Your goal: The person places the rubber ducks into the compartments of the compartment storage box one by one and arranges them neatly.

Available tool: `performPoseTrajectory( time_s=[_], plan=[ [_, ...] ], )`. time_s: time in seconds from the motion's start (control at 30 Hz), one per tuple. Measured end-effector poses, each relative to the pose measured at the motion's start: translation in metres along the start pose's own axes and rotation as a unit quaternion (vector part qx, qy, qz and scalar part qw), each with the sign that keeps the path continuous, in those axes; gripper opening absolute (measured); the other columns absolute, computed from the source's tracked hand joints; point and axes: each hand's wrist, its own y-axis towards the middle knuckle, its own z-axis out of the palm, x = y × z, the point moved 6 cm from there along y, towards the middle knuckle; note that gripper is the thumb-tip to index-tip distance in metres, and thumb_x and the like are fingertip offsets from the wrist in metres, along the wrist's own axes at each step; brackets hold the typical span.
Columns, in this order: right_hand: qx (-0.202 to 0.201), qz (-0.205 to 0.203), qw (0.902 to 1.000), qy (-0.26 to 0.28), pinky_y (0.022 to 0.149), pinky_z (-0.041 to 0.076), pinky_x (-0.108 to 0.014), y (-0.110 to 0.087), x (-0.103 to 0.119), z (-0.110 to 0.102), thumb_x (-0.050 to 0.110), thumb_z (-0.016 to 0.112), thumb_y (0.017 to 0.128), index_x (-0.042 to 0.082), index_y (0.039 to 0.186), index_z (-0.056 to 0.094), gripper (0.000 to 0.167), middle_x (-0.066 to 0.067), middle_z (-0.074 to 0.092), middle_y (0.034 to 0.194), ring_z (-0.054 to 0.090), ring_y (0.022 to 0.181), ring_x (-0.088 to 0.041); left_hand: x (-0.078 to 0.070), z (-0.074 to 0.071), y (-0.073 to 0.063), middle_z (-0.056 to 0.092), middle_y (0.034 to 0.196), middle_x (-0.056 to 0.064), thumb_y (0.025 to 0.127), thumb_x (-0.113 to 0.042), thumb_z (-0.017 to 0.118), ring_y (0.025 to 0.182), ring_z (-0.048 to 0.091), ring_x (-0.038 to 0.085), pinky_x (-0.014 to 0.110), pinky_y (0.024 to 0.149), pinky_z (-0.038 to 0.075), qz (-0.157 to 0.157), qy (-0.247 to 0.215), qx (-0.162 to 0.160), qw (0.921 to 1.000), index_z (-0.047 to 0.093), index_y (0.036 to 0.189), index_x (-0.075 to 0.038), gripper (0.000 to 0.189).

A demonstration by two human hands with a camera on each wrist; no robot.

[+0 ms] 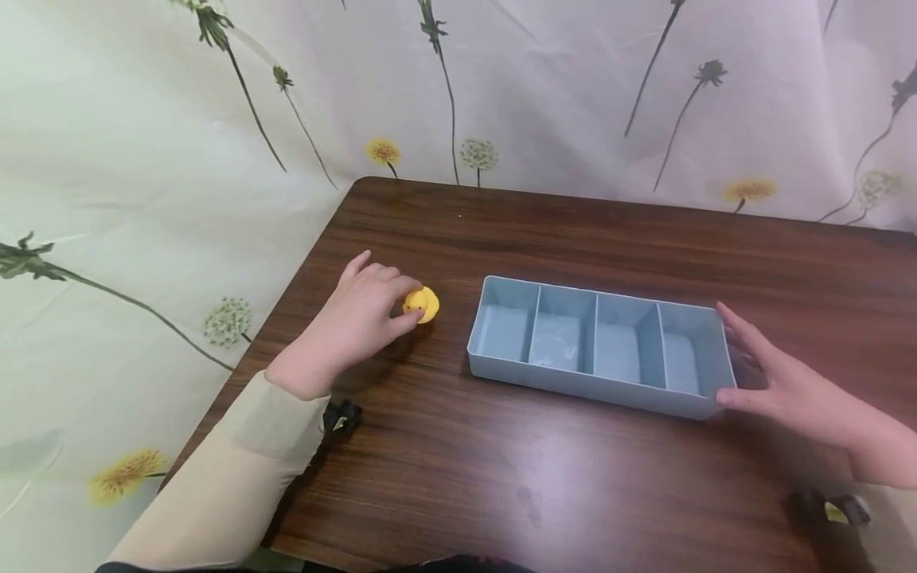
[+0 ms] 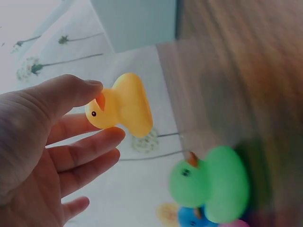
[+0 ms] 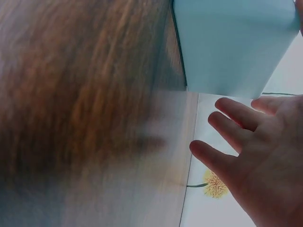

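My left hand (image 1: 361, 309) pinches a small yellow rubber duck (image 1: 429, 304) between thumb and fingers. The left wrist view shows its orange beak by the thumb and its body free of the fingers. Beside it in that view are a green rubber duck (image 2: 227, 184), part of a blue duck (image 2: 191, 217) and a bit of something pink (image 2: 234, 223); the left hand and arm hide these in the head view. A pale blue box (image 1: 566, 383) with several compartments lies to the right. At its right end, my right hand (image 1: 795, 390) spans the short side, thumb at the near corner, forefinger at the far one.
Under everything is a dark wood-grain table (image 1: 458, 477). A pale cloth (image 1: 573, 95) printed with dandelions hangs behind the table and along its left side. Between the yellow duck and the box runs a strip of bare tabletop.
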Motion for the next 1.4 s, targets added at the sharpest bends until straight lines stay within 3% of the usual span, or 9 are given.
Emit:
performPoseTrajectory(
  time_s=[0.17, 0.33, 0.5, 0.6, 1.13, 1.4],
  plan=[
    [0.003, 0.003, 1.0, 0.006, 0.085, 0.027, -0.003, 0.001, -0.002, -0.001, 0.012, 0.08, 0.083, 0.032, 0.159, 0.0, 0.112, -0.026, 0.016, 0.158, 0.031, 0.131, -0.057, -0.018, -0.011, 0.009, 0.057, 0.08, -0.003, 0.086, -0.019, 0.074, 0.078, 0.053, 0.018, 0.052, 0.108, 0.025, 0.031, 0.006, -0.023, 0.9992, 0.071, 0.101, -0.01, 0.018],
    [0.005, -0.006, 0.9998, 0.021, 0.084, 0.029, -0.003, 0.001, -0.002, 0.0, 0.009, 0.079, 0.083, 0.028, 0.16, 0.001, 0.111, -0.031, 0.022, 0.154, 0.033, 0.129, -0.058, -0.04, -0.022, 0.018, 0.058, 0.081, -0.001, 0.088, -0.02, 0.072, 0.072, 0.051, 0.018, 0.045, 0.091, 0.038, 0.058, 0.004, -0.032, 0.9978, 0.07, 0.103, -0.008, 0.019],
    [0.011, -0.008, 0.9995, 0.028, 0.085, 0.03, -0.004, 0.002, -0.002, -0.001, 0.008, 0.078, 0.084, 0.03, 0.159, 0.001, 0.109, -0.031, 0.024, 0.153, 0.033, 0.13, -0.055, -0.054, -0.027, 0.026, 0.059, 0.089, 0.001, 0.089, -0.021, 0.072, 0.07, 0.05, 0.019, 0.036, 0.069, 0.041, 0.05, 0.001, -0.01, 0.9987, 0.07, 0.11, -0.007, 0.025],
    [0.017, -0.022, 0.9988, 0.041, 0.086, 0.03, -0.004, 0.003, -0.001, -0.001, 0.006, 0.076, 0.085, 0.03, 0.159, 0.001, 0.109, -0.03, 0.02, 0.155, 0.031, 0.131, -0.057, -0.059, -0.027, 0.03, 0.059, 0.091, 0.001, 0.089, -0.021, 0.072, 0.066, 0.049, 0.019, 0.033, 0.063, 0.042, 0.044, -0.006, 0.0, 0.999, 0.069, 0.113, -0.008, 0.027],
    [0.016, -0.025, 0.9987, 0.042, 0.086, 0.029, -0.004, 0.001, 0.0, -0.001, 0.006, 0.076, 0.086, 0.028, 0.159, 0.0, 0.108, -0.035, 0.024, 0.151, 0.033, 0.128, -0.057, -0.082, -0.023, 0.047, 0.054, 0.081, 0.001, 0.089, -0.02, 0.072, 0.064, 0.047, 0.017, 0.031, 0.059, 0.041, 0.08, -0.043, 0.01, 0.9958, 0.07, 0.101, -0.009, 0.016],
    [0.014, -0.024, 0.9987, 0.043, 0.085, 0.031, -0.004, 0.001, -0.001, -0.001, 0.006, 0.075, 0.086, 0.029, 0.159, 0.0, 0.108, -0.034, 0.026, 0.15, 0.035, 0.127, -0.055, -0.09, -0.014, 0.051, 0.055, 0.082, 0.0, 0.089, -0.023, 0.074, 0.067, 0.05, 0.016, 0.029, 0.061, 0.043, 0.083, -0.041, 0.041, 0.9948, 0.071, 0.102, -0.008, 0.02]
  ],
)
